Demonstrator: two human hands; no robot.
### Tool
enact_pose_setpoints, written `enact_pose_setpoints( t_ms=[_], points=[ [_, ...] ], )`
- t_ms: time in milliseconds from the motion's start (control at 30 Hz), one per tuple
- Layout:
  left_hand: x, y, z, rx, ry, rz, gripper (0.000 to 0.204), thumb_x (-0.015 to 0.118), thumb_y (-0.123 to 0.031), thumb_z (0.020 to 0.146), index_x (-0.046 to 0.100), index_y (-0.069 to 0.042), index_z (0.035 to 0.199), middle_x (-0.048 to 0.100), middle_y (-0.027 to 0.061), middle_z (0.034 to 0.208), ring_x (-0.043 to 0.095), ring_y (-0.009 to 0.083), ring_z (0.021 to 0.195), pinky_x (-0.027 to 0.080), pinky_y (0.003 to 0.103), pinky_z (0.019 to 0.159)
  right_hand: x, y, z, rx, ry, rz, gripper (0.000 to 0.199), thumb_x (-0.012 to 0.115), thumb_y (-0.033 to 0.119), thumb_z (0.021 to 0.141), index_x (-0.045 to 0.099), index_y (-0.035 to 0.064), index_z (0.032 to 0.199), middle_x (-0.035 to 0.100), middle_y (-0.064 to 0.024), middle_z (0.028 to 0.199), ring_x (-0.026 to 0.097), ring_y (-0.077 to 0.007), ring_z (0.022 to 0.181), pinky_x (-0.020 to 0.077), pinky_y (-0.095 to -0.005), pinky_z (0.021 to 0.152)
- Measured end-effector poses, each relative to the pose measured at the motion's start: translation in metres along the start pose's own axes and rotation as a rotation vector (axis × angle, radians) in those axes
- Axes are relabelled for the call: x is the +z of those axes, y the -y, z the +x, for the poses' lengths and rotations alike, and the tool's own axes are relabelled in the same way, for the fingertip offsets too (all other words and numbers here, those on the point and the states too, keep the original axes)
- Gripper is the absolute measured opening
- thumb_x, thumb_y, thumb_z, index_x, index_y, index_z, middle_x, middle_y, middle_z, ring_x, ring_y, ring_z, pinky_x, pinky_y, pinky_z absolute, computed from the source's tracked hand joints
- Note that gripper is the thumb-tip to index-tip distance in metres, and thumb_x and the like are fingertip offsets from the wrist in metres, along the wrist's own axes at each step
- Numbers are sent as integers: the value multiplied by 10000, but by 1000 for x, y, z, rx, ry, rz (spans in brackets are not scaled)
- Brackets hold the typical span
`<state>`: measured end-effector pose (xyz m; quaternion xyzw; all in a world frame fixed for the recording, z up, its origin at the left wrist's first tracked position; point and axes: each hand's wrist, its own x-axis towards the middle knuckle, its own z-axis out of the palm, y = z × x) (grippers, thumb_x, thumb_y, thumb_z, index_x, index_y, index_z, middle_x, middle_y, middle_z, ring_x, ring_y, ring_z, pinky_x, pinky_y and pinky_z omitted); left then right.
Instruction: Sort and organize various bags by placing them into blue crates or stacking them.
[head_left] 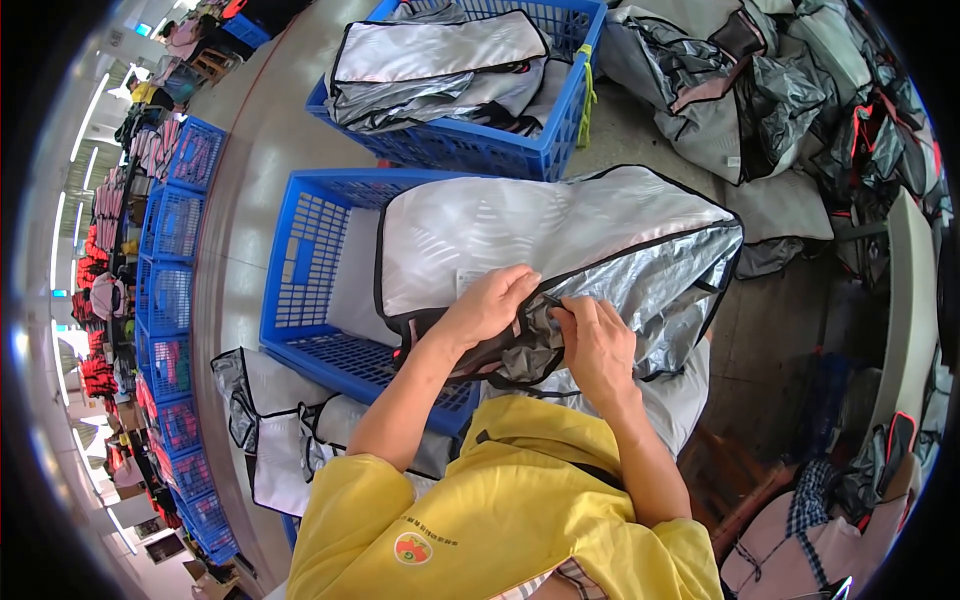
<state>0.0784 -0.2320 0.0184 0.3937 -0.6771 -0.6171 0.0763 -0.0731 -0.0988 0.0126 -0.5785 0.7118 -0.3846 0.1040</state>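
Note:
A large sewn bag piece (520, 225) lies across my front, light grey outside with black-bound edges and a shiny silver lining (640, 300). My left hand (492, 308) grips its near edge, thumb and fingers pinched together. Close by on the right, my right hand (600, 350) pinches the dark trim and crumpled silver lining of the same piece. Between the hands the fabric is bunched, and the fingers partly hide the spot they hold. Under the piece's left part stands a blue plastic crate (290, 260) with a grey panel inside.
Beyond it, another blue crate (555, 150) is heaped with similar pieces (440, 55). More silver and grey pieces (740, 90) pile up at the far right. Folded pieces (285, 440) lie at the near left. Stacked blue crates (170, 225) line the left aisle.

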Motion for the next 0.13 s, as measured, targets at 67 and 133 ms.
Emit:
enact_pose_setpoints(
  t_ms=[67, 133],
  points=[
    [2, -2, 2, -33, 24, -15, 334, 508, -296, 1095, 590, 5, 976, 546, 52, 703, 536, 134, 620, 455, 315, 623, -2, 1, -1, 7, -8, -12, 147, 743, 101, 896, 634, 63, 988, 658, -80, 792, 631, -293, 716, 504, -410, 585],
    [4, -13, 1, -92, 29, -61, 314, 505, -286, 1096, 598, -13, 972, 574, 42, 727, 574, 138, 651, 479, 332, 646, -5, 1, 1, -21, 0, -21, 149, 735, 109, 906, 633, 72, 1009, 664, -90, 797, 635, -291, 730, 509, -407, 600]
  ],
)
